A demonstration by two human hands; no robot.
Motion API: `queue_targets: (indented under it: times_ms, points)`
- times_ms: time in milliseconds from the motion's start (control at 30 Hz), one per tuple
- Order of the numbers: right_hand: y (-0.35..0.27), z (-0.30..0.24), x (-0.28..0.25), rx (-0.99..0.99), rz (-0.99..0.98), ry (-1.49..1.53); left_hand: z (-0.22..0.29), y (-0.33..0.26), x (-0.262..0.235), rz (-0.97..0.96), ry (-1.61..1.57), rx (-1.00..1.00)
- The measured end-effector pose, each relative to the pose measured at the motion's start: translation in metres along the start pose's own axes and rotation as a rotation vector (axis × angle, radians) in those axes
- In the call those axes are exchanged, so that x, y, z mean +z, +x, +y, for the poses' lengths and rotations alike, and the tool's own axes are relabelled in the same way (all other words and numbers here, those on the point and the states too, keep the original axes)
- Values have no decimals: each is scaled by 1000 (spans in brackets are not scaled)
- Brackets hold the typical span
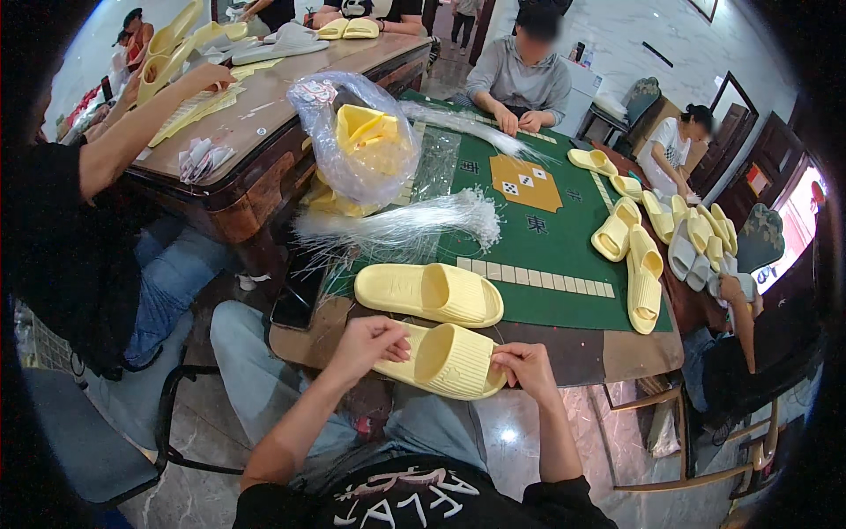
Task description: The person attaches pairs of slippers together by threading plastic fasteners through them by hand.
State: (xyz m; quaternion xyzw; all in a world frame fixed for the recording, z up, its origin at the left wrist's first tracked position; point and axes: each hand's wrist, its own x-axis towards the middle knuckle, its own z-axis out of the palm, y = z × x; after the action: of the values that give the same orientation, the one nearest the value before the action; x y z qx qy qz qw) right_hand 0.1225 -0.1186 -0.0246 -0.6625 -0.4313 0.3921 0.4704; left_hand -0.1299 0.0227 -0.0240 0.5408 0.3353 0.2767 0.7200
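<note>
A yellow slipper (454, 360) lies at the table's front edge, its ribbed strap toward the right. My left hand (370, 348) is at its heel end with curled fingers over the footbed; whatever they pinch is too small to make out. At the toe end my right hand (526, 366) closes thumb and fingers on the slipper's rim. A thin clear strand seems to rise beside those fingers. Just beyond lies a second yellow slipper (430, 293), parallel to the first. Behind it sits a bundle of clear plastic strands (405, 220) with white ends.
A clear bag (352, 132) of yellow pieces stands beyond the strands. A row of tiles (538, 279) crosses the green mat (564, 309). More yellow slippers (645, 280) line the right. A dark phone (295, 300) lies left. Another person (529, 79) sits opposite; others work at both sides.
</note>
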Motion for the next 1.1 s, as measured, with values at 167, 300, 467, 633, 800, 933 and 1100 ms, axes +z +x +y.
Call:
queue_targets:
  times_ms: [167, 300, 467, 633, 800, 933, 1100]
  points:
    - [-2, 0, 3, -32, 56, -105, -11, 11, 30, -231, 80, -81]
    - [-4, -9, 3, -130, -23, -270, -27, 30, 47, -264, 75, -42]
    - [-5, -11, 5, -180, -66, -384, -44, 46, 59, -252, 103, 18]
    - [-3, -2, 11, -312, 21, -456, -37, 37, 70, -252, 99, -6]
    - [-3, -11, 10, -203, 29, -381, -31, 31, 60, -259, 240, 103]
    - [-6, -8, 0, -319, 186, -363, 4, 17, 55, -63, 1067, 278]
    - [-7, -16, 9, -468, 289, -404, 26, 11, 79, 241, 861, 929]
